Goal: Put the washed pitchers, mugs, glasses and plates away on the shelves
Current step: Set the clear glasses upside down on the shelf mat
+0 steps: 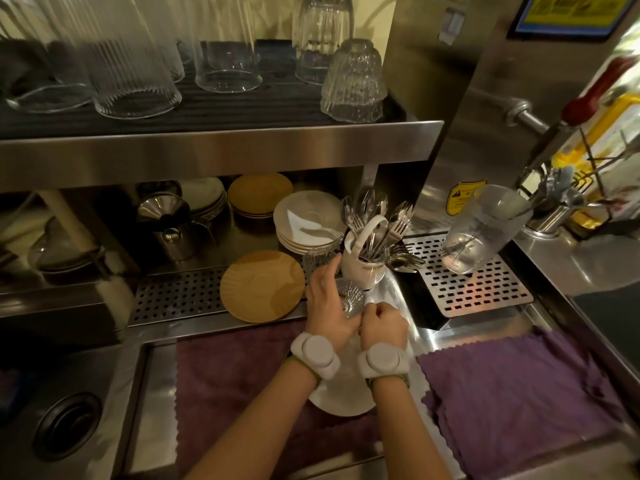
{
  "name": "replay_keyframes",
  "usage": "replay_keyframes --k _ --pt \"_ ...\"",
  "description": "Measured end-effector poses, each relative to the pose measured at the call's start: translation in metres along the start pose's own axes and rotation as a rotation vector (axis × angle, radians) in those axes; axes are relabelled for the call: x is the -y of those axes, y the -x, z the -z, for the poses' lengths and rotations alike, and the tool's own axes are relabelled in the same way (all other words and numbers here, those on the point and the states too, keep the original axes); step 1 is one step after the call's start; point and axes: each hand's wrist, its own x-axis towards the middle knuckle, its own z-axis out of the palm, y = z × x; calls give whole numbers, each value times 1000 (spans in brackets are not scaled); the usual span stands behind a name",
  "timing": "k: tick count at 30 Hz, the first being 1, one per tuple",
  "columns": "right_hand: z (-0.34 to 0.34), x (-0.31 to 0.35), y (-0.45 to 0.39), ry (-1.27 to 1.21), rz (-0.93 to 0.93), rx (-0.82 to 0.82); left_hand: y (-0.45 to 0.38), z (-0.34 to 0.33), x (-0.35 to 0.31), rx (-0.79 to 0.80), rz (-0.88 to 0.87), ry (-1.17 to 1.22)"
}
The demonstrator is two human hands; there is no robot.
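My left hand [327, 306] grips a small ribbed glass [349, 297] in front of the lower shelf. My right hand [382, 323] is curled close against the glass's near side; whether it holds anything is hidden. Under both wrists lies a white plate [346, 398] on a purple towel [242, 382]. A second ribbed glass [318, 259] stands just behind my left hand. A yellow plate [261, 285] rests on the perforated tray. White saucers [310, 220] are stacked on the lower shelf. Upturned glasses [353, 83] and tall ribbed glasses [133, 81] stand on the upper shelf [221, 147].
A white cutlery holder [363, 261] full of forks and spoons stands right of my hands. A clear measuring jug [481, 230] sits on a metal drain grid [485, 289]. Metal pitchers [169, 223] and stacked yellow plates [259, 195] fill the lower shelf. Another purple towel [519, 393] lies right; a drain hole [67, 424] left.
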Motion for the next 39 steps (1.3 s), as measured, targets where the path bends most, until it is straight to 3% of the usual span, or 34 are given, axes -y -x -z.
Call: replay_keyframes --k 8,13,17,26,32,39 --pt "-7 23 5 -366 -128 345 16 25 3 -84 28 70" --pt "-16 37 9 -462 -52 447 23 38 11 -134 56 77" --pt "-15 48 17 -507 -38 445 22 45 17 -131 98 67" --pt "3 87 35 -217 446 273 15 62 -1 -138 128 43" --pt "24 115 50 -165 575 226 12 82 -18 -169 78 68" --pt "57 152 72 -250 730 264 19 112 -47 -422 -75 93"
